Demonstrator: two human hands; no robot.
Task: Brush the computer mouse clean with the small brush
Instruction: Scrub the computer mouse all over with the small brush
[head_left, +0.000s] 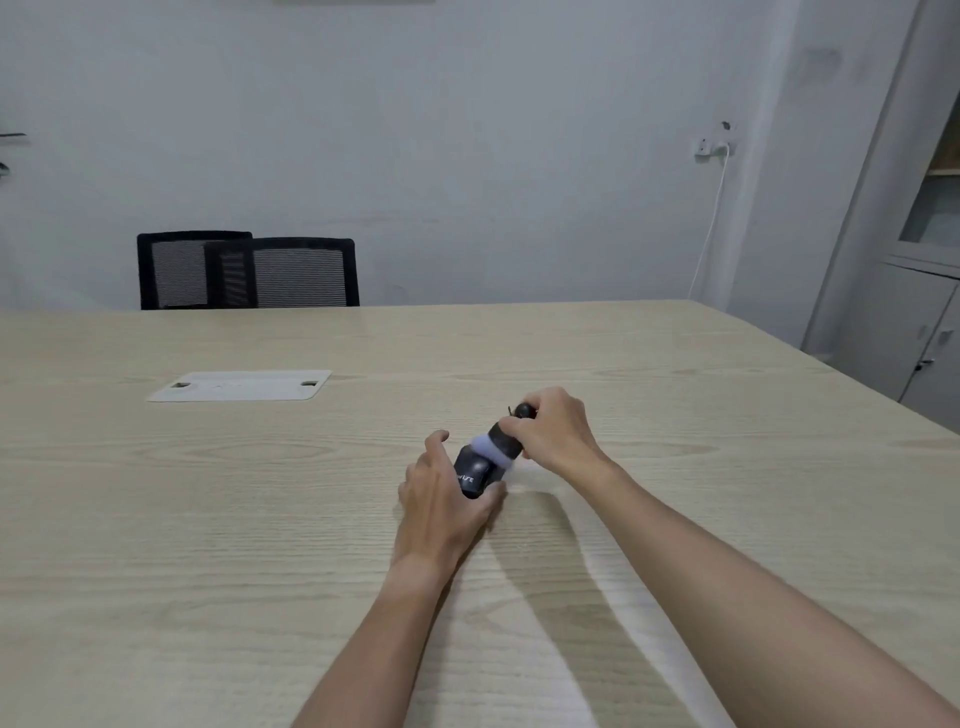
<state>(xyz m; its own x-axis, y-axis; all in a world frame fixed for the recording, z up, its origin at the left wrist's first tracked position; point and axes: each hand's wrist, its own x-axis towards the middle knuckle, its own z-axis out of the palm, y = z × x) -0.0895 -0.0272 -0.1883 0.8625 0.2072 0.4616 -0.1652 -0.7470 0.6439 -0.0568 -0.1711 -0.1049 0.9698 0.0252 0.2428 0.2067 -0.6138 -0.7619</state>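
Two bare arms reach out from the near edge over a big, light wood table (260, 519). Both hands meet a bit right of the middle of the table. On the left, the left hand (447, 499) lies low, its fingers curled partly around the near end of the black computer mouse (471, 474), with the thumb on the mouse's right side and the fingers on its left. It has a loose hold on the mouse, not a tight fist. White letters show on the mouse, but they are too blurry to read. On the right and a bit farther away, the right hand (556, 434) is closed around the dark handle of the small brush (506, 440). The soft, pale tip of the brush touches the far end of the mouse. The brush leans, with its handle end up and away to the right. Whether the mouse sits on the table or is lifted a little, I cannot tell. Farther off on the left, a flat white cover plate (239, 385) with two small slots is set in the table top. Past the far edge stand two black mesh chairs (249, 273), one partly behind the other. A white cable (709, 223) hangs down the wall on the far right, and a grey cabinet (914, 291) stands at the right edge.
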